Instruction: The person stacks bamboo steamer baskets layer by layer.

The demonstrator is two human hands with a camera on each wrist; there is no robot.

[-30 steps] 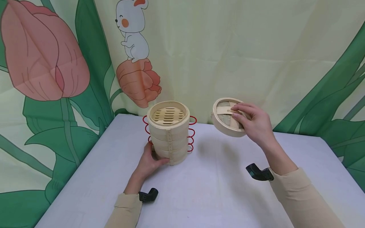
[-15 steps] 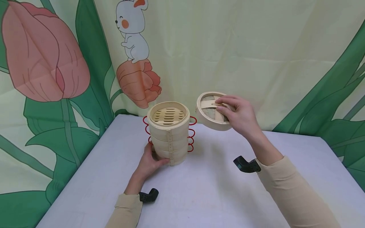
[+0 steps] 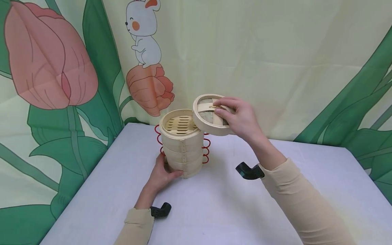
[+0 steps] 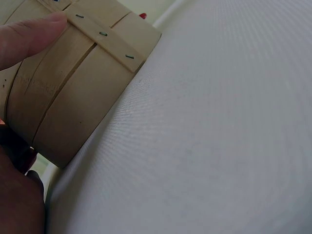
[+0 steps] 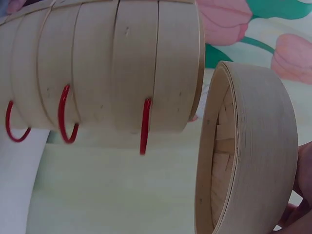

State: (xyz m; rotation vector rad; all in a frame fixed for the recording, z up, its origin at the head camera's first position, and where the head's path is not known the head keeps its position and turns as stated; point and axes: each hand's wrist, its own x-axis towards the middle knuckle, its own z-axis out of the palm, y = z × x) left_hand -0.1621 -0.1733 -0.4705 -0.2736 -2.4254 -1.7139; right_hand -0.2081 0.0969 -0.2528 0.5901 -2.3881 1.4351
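A stack of bamboo steamer baskets (image 3: 182, 153) stands upright on the white table, with red loop handles down both sides. Its top basket is uncovered and shows a slotted base. My left hand (image 3: 160, 175) grips the stack low on its near left side; in the left wrist view the thumb (image 4: 36, 36) lies along the bamboo wall. My right hand (image 3: 240, 117) pinches the strip handle of the round steamer lid (image 3: 211, 126). The lid is tilted and overlaps the stack's right rim in the head view. The right wrist view shows a gap between the lid (image 5: 258, 146) and the stack (image 5: 97, 63).
White cloth covers the table (image 3: 220, 211). Behind its back edge hangs a curtain (image 3: 275, 68) printed with tulips, leaves and a white rabbit. A black wrist camera (image 3: 249, 171) sits at the right cuff and another camera (image 3: 161, 210) at the left.
My right hand has carried the lid leftward and slightly up, from beside the stack to its right rim. The left hand and the stack have stayed in place.
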